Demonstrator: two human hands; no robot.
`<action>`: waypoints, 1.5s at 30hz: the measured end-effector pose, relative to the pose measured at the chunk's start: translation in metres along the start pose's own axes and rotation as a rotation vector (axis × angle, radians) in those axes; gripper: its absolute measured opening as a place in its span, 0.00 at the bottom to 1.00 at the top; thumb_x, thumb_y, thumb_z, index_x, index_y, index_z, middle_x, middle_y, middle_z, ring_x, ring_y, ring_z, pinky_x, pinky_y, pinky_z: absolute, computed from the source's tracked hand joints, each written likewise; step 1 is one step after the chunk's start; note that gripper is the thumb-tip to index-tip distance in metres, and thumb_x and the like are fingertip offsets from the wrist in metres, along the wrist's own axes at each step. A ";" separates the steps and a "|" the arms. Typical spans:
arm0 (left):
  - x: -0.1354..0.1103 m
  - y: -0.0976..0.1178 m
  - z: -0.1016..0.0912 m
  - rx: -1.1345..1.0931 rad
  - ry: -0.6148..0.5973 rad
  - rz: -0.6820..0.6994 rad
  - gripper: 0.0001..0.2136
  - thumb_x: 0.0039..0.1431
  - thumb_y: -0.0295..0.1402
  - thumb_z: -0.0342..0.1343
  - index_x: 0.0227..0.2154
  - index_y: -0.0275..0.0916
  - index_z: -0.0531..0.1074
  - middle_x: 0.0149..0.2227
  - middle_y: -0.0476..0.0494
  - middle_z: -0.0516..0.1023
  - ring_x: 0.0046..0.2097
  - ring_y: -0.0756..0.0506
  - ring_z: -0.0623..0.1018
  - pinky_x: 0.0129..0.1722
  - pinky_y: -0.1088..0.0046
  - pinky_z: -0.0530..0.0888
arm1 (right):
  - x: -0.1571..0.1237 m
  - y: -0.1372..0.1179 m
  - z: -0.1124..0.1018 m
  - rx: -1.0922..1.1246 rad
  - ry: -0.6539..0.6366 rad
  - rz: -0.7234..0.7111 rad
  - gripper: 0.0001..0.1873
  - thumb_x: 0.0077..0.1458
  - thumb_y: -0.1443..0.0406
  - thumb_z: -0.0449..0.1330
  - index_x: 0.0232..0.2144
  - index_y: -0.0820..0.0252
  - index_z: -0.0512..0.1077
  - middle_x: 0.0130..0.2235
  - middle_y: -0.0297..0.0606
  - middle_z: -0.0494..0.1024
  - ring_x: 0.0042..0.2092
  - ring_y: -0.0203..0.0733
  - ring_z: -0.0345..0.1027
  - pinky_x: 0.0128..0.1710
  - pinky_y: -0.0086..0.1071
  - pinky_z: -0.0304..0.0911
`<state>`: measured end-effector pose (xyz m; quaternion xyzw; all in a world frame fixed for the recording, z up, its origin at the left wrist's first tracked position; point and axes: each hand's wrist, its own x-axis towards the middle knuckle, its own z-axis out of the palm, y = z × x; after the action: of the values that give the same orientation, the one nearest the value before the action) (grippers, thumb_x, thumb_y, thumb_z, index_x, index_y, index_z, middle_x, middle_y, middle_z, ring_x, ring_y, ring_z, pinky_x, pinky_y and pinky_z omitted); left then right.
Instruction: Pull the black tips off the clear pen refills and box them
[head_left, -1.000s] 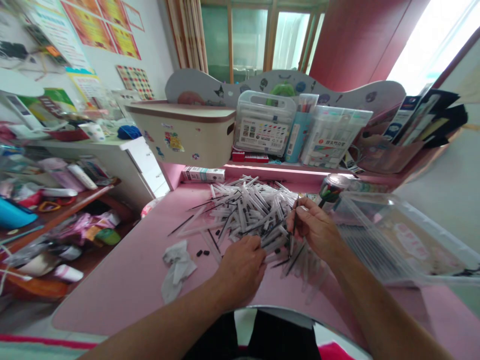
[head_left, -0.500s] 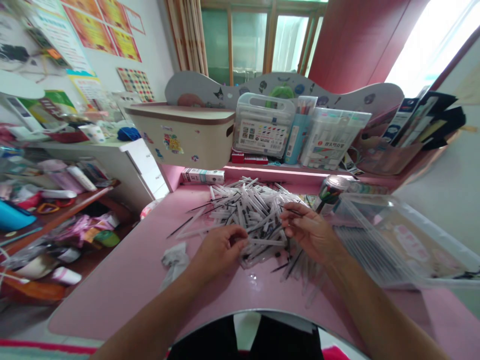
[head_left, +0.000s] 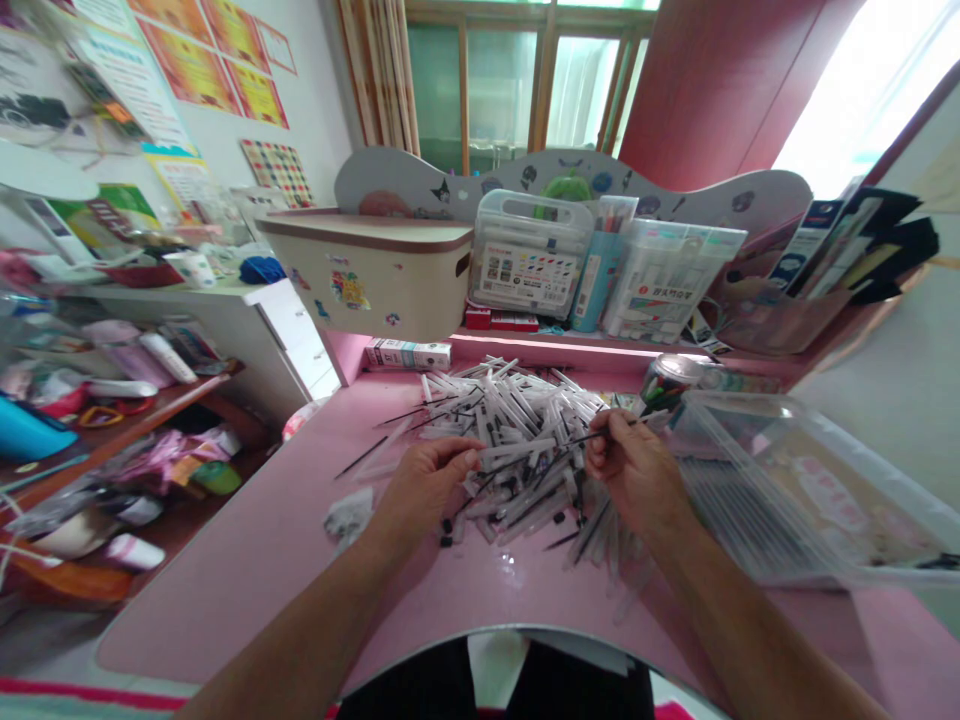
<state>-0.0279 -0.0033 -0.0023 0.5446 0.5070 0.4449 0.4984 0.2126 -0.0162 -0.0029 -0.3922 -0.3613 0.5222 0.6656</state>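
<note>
A heap of clear-white pen barrels [head_left: 517, 400] mixed with thin dark pen refills lies on the pink desk [head_left: 247, 560]. My left hand [head_left: 426, 490] is at the heap's left front, thumb and forefinger pinched at the end of a whitish pen barrel [head_left: 517, 450] that points right. Over the right side, my right hand [head_left: 634, 470] pinches a thin dark pen refill [head_left: 581, 440], whose tip slants down towards that barrel. Small black caps [head_left: 447, 535] lie beside my left fingers. More clear barrels [head_left: 611, 545] spread below my right hand.
A clear plastic box [head_left: 885, 480] stands at the right, with a row of dark thin sticks [head_left: 750, 510] by its near side. A can [head_left: 671, 380] is behind it. Crumpled clear plastic [head_left: 349, 515] lies left. A shelf with a cream bin [head_left: 375, 280] and marker cases [head_left: 529, 255] overhangs the back.
My left hand has moved slightly left and up, and a barrel now shows at its fingertips. My right hand has shifted right, with the dark refill now stretched out across the heap.
</note>
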 end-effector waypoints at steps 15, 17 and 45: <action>-0.002 0.001 0.002 -0.080 0.001 -0.047 0.11 0.47 0.36 0.63 0.33 0.36 0.82 0.27 0.46 0.79 0.28 0.49 0.74 0.26 0.75 0.67 | -0.002 0.002 0.002 0.021 0.022 0.008 0.16 0.48 0.54 0.70 0.29 0.58 0.70 0.23 0.29 0.71 0.24 0.32 0.63 0.20 0.24 0.62; -0.001 -0.001 0.002 -0.096 -0.020 -0.045 0.11 0.47 0.36 0.63 0.33 0.36 0.81 0.27 0.46 0.79 0.28 0.49 0.74 0.27 0.75 0.68 | -0.003 0.002 0.002 0.017 0.006 0.012 0.16 0.48 0.55 0.70 0.31 0.56 0.69 0.25 0.29 0.74 0.25 0.33 0.66 0.21 0.25 0.63; -0.014 -0.002 0.006 0.283 -0.262 0.290 0.07 0.64 0.33 0.50 0.38 0.39 0.72 0.34 0.48 0.76 0.37 0.47 0.76 0.39 0.73 0.69 | -0.011 -0.018 -0.005 -1.564 -0.856 -0.128 0.07 0.50 0.74 0.58 0.31 0.60 0.73 0.38 0.37 0.74 0.40 0.40 0.68 0.39 0.31 0.57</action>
<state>-0.0236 -0.0174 -0.0050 0.7292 0.4116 0.3620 0.4096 0.2221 -0.0302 0.0106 -0.4846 -0.8527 0.1902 0.0439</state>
